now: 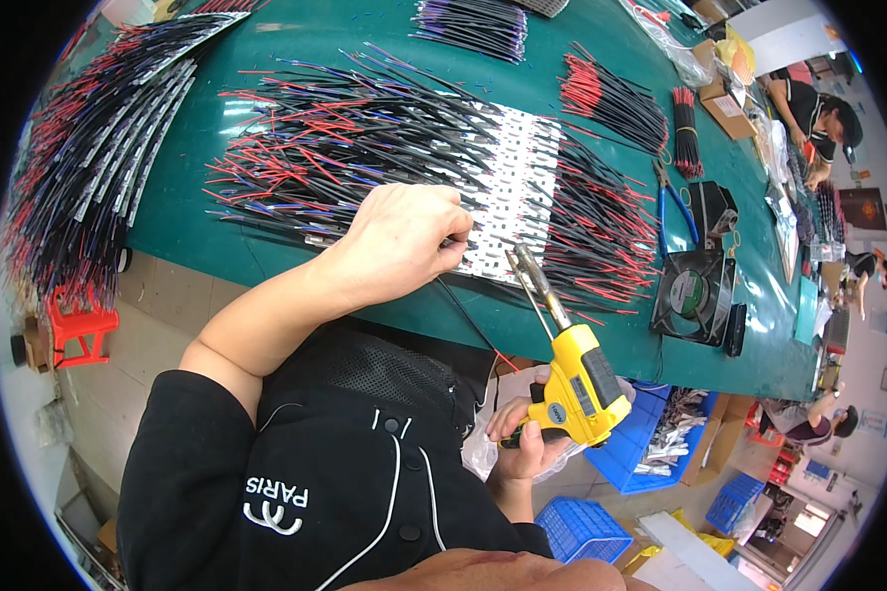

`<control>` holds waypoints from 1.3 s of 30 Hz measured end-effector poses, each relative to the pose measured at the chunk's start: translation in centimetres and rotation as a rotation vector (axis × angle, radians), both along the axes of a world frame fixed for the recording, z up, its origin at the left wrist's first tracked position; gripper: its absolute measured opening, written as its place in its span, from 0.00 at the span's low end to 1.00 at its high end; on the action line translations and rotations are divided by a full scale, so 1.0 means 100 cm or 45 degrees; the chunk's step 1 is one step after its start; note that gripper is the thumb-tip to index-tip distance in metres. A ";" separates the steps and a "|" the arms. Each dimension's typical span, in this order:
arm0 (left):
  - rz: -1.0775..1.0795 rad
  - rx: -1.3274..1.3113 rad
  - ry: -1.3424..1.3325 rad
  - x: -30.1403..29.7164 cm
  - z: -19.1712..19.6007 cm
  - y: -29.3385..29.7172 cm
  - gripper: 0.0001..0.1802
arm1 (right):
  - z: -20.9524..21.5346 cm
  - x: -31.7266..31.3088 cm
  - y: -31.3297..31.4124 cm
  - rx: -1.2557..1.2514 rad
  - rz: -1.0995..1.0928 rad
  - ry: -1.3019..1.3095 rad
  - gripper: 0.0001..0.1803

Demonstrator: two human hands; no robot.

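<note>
With the left hand (404, 241) pinching a black wire (463, 320) at frame centre and the right hand (522, 438) gripping the yellow soldering gun (574, 379), its hot tip (518, 258) is risking scorching neighbouring wires or fingers.

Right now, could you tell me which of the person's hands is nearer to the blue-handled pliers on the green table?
The right. The right hand grips the yellow soldering gun below the blue-handled pliers, off the table's edge; the left hand rests farther left on the wire strips.
</note>
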State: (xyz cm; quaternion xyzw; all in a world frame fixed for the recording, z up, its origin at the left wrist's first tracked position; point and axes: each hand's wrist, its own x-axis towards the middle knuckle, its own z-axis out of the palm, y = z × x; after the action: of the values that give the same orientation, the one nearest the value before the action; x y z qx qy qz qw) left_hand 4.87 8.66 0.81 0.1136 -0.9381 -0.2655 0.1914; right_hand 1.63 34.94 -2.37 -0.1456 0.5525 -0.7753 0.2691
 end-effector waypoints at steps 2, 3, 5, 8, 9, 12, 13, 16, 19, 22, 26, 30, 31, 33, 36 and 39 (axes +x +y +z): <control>0.019 -0.024 0.008 -0.002 -0.001 0.000 0.04 | -0.006 0.003 0.003 -0.041 0.015 0.016 0.28; 0.018 -0.024 0.007 -0.002 -0.001 0.000 0.04 | -0.009 0.004 0.004 -0.083 0.030 0.031 0.29; 0.023 -0.006 -0.018 -0.003 -0.002 0.000 0.04 | -0.013 0.003 0.007 -0.096 0.070 0.035 0.28; 0.012 0.018 0.033 -0.003 -0.002 -0.001 0.05 | -0.014 0.004 0.008 -0.086 0.091 0.007 0.28; 0.013 0.019 0.033 -0.003 -0.002 -0.001 0.05 | -0.014 0.004 0.008 -0.079 0.096 -0.003 0.28; -0.002 0.046 0.018 -0.003 -0.002 -0.001 0.05 | -0.012 0.004 0.006 -0.072 0.098 -0.013 0.28; -0.001 0.054 0.009 -0.003 -0.002 -0.002 0.05 | -0.012 0.004 0.006 -0.072 0.094 -0.013 0.28; 0.008 0.060 0.004 -0.004 -0.001 -0.001 0.05 | -0.017 0.002 0.010 -0.050 0.159 0.057 0.28; 0.022 0.055 0.009 -0.004 -0.002 0.000 0.05 | -0.016 0.005 0.008 -0.061 0.111 0.055 0.26; 0.024 0.049 0.009 -0.004 -0.003 0.000 0.05 | -0.018 0.005 0.012 -0.014 0.172 0.102 0.27; 0.001 0.030 0.018 -0.004 -0.003 -0.002 0.05 | -0.016 0.002 0.016 0.095 0.249 0.212 0.28; 0.003 0.020 0.010 -0.005 -0.002 -0.002 0.05 | -0.013 -0.001 0.016 0.070 0.223 0.238 0.30; 0.002 0.022 -0.001 -0.006 0.000 -0.002 0.05 | -0.014 -0.002 0.016 0.001 0.175 0.185 0.30; 0.002 0.025 -0.011 -0.006 0.002 -0.002 0.05 | -0.007 -0.003 0.013 -0.018 0.173 0.194 0.30; -0.011 -0.003 -0.028 -0.005 0.000 -0.005 0.05 | -0.002 -0.001 0.007 -0.039 0.099 0.175 0.30; -0.041 -0.003 0.034 -0.005 -0.004 -0.006 0.05 | -0.010 -0.003 0.012 -0.019 0.180 0.144 0.31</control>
State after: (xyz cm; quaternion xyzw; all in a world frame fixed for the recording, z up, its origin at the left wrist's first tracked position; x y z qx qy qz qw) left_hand 4.40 8.09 0.40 0.0949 -0.9375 -0.2687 0.1999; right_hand 1.36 36.18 -3.42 -0.2298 0.5493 -0.7490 0.2906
